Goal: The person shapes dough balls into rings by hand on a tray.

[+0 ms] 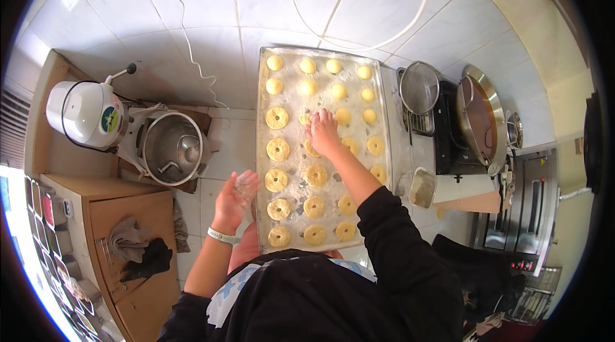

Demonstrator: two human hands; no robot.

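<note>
A long floured baking tray (295, 54) holds several rows of pale yellow dough pieces. Round dough balls (309, 87) fill the far rows, while flattened dough rings (277, 180) with a small centre hole lie in the nearer ones. My right hand (325, 132) reaches over the tray, its fingers bent and pressed onto a dough piece (304, 118) in the second column, partly covering it. Just left of the tray's edge, my left hand (237, 199) is raised with floury fingers apart, holding nothing. Under my right arm some dough is hidden.
At left stand a white stand mixer (86, 114) and its steel bowl (173, 150), above a wooden cabinet (138, 233). To the right are a mesh strainer (419, 89), a wide pan of brown liquid (477, 118) on a black stove, and a small floury container (423, 187).
</note>
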